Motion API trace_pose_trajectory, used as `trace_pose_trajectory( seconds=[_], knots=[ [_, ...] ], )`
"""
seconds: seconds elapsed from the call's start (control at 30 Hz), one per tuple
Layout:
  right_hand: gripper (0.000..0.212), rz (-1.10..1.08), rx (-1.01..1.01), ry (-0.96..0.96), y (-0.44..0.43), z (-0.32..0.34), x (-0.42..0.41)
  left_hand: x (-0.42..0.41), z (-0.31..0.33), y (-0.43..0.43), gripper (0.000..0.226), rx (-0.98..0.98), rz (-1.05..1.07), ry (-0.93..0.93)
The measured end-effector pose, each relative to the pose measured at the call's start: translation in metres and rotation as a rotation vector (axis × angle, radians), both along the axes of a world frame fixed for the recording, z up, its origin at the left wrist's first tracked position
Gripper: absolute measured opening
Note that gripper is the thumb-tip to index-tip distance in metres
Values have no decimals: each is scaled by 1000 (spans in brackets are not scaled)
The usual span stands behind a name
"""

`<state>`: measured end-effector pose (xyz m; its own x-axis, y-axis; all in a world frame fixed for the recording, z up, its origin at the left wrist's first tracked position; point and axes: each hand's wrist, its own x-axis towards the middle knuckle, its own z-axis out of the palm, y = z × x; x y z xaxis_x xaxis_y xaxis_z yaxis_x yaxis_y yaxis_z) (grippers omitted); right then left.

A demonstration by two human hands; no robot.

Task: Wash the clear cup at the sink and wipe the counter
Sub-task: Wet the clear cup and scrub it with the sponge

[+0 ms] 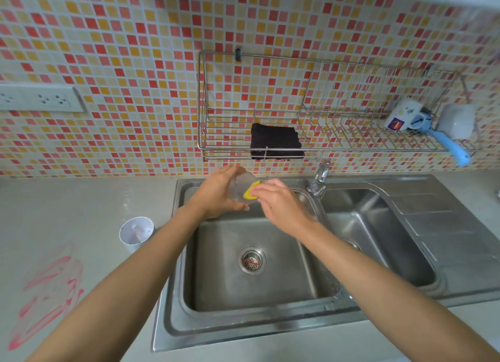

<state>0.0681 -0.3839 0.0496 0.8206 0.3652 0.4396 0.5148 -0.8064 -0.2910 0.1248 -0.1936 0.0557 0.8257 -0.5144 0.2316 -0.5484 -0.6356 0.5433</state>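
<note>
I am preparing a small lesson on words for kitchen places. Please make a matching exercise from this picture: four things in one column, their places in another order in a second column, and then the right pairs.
Things
1. clear cup
2. yellow sponge
3. black cloth
4. white cup

Places
a. standing on the counter, left of the sink
b. held in the left hand
c. lying on the wire rack on the wall
d. held in the right hand

Pairs: 1-b, 2-d, 3-c, 4-a
</note>
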Motion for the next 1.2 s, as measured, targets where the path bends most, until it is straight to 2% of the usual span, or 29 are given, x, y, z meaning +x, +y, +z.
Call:
trace_pose_trajectory(
  seconds=[0.1,0.33,0.5,0.6,0.73,0.9,1.0,1.07,1.2],
  knots=[
    [28,-6,76,159,7,-2,-6,3,-2,9,86,66,-12,4],
    [30,-44,-2,0,8,-2,-3,-4,-2,13,88,36,-13,13],
    [27,-70,116,221,23,-10,-18,-8,-8,26,85,59,-28,6],
    [29,-128,122,158,19,-11,-10,-14,-12,34,84,21,11,32],
    [26,-224,155,172,23,10,-4,-18,-11,44,88,-36,66,63],
    [22,-271,435,-24,43,68,13,-22,-10,59,90,-86,103,69],
    [26,-352,550,-13,60,97,57,-25,-10,63,89,-108,107,76],
    [26,-399,535,45,70,106,90,-26,-11,64,89,-128,113,88],
    [14,-482,339,242,76,96,142,-26,-14,63,90,-177,147,129]
  ],
)
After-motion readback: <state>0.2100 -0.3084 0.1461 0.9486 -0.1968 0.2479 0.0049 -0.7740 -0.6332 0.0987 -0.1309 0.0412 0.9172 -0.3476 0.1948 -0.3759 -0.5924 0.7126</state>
